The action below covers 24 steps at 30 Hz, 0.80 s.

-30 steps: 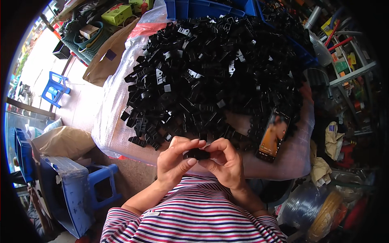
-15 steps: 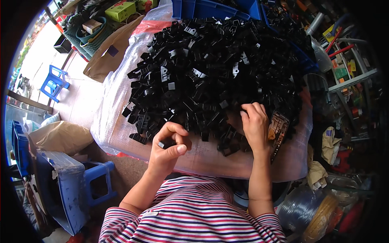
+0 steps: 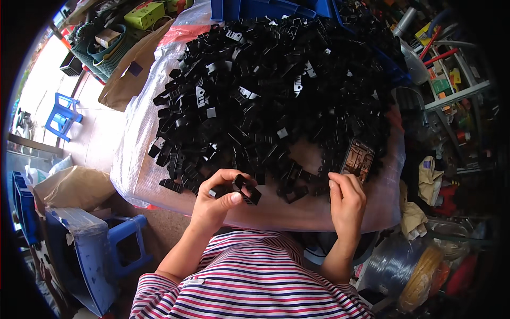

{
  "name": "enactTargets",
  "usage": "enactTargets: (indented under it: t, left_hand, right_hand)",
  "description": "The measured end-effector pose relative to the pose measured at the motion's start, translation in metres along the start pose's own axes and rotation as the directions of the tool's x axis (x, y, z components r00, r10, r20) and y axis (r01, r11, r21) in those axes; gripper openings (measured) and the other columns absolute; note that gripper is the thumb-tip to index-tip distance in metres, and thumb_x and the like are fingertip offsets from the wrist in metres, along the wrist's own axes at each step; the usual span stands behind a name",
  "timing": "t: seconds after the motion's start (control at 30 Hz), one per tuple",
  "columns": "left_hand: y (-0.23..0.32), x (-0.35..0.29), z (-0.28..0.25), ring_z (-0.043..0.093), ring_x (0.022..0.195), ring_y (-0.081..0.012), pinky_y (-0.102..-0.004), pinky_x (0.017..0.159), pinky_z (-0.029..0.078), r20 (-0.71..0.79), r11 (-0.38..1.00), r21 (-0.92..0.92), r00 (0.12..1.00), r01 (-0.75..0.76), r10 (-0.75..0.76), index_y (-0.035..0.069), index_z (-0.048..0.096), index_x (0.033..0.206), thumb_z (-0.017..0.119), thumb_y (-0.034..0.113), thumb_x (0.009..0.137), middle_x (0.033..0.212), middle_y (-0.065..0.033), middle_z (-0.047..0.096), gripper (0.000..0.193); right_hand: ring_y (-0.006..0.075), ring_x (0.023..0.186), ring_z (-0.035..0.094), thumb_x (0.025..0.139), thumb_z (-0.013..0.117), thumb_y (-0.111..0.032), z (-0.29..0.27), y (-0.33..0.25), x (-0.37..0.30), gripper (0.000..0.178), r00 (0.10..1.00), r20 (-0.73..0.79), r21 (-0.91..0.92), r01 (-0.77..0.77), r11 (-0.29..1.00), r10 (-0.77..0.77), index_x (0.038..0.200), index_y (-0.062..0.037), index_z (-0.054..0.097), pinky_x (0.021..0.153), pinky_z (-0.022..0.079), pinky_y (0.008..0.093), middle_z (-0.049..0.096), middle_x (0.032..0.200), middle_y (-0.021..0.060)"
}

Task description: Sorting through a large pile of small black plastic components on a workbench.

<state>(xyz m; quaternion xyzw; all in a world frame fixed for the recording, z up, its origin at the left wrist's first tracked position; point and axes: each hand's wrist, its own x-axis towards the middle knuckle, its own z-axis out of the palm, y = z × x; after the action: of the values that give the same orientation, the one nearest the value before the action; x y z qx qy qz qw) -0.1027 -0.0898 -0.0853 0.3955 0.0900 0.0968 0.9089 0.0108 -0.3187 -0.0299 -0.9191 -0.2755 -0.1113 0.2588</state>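
We see the left hand (image 3: 215,199) pinching a small black plastic bracket (image 3: 246,189) just before the large heap of black plastic brackets (image 3: 265,95) on the plastic-covered desk (image 3: 138,170). The right hand (image 3: 346,198) rests loosely curled beside a smartphone (image 3: 358,159).

1. A small, crowded workshop for piecework, open to a sunlit paved yard on the left.
2. A large heap of small black moulded plastic parts (image 3: 265,101) lies on a clear plastic sheet (image 3: 133,170).
3. Blue plastic stools (image 3: 64,114), cardboard boxes (image 3: 143,13) and a cluttered metal shelf of tools (image 3: 451,80) surround it.
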Motion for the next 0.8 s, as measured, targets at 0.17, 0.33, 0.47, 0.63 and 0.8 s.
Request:
enactTargets:
  t: [0.17,0.33,0.47,0.63,0.8]
  left_hand:
    - [0.002,0.002,0.011,0.062,0.087,-0.0174,-0.0318,0.081,0.049,0.075,0.957,0.233,0.977,0.175,-0.198,0.000,0.058,0.104,0.077,0.016,0.073,0.100,-0.0131,0.064,0.040]
    - [0.003,-0.001,0.014,0.061,0.091,-0.0177,-0.0314,0.083,0.048,0.120,0.911,0.337,0.949,0.238,-0.292,0.001,0.059,0.102,0.075,0.013,0.075,0.110,-0.0153,0.063,0.034]
    - [0.005,0.003,0.008,0.061,0.091,-0.0170,-0.0314,0.083,0.047,0.057,0.915,0.345,0.969,0.208,-0.241,0.003,0.059,0.101,0.078,0.018,0.071,0.108,-0.0143,0.064,0.038]
    - [0.009,0.003,0.002,0.062,0.090,-0.0192,-0.0322,0.083,0.047,-0.018,0.940,0.285,0.982,0.186,-0.189,0.001,0.058,0.098,0.077,0.017,0.070,0.092,-0.0097,0.062,0.038]
    - [0.007,0.002,-0.003,0.058,0.087,-0.0107,-0.0251,0.085,0.043,0.005,0.971,0.212,0.993,0.115,-0.119,0.002,0.060,0.101,0.074,0.012,0.075,0.093,-0.0036,0.064,0.032]
  right_hand:
    - [0.0216,0.067,0.062,0.077,0.068,-0.001,0.041,-0.021,-0.011,0.020,0.987,0.163,0.250,-0.054,0.967,0.013,0.096,0.0004,0.061,0.059,0.048,0.0286,0.060,0.083,0.0113]
    - [0.0208,0.068,0.062,0.078,0.067,-0.001,0.049,-0.024,-0.008,0.016,0.978,0.207,0.458,-0.081,0.885,-0.017,0.094,-0.0007,0.062,0.060,0.049,0.0276,0.060,0.085,0.0095]
    - [0.0233,0.080,0.062,0.077,0.067,0.001,0.053,-0.030,-0.004,0.020,0.996,-0.059,0.408,0.087,0.909,-0.069,0.097,-0.0021,0.064,0.066,0.051,0.0298,0.062,0.094,0.0106]
    - [0.0245,0.085,0.062,0.076,0.067,0.004,0.054,-0.038,0.002,0.021,0.930,0.082,0.596,0.243,0.765,-0.359,0.097,-0.0012,0.065,0.073,0.051,0.0313,0.064,0.100,0.0115]
    - [0.0242,0.083,0.061,0.075,0.063,0.008,0.033,-0.006,0.020,0.018,0.991,-0.063,0.303,0.134,0.943,-0.121,0.091,-0.0010,0.066,0.069,0.051,0.0312,0.066,0.094,0.0104]
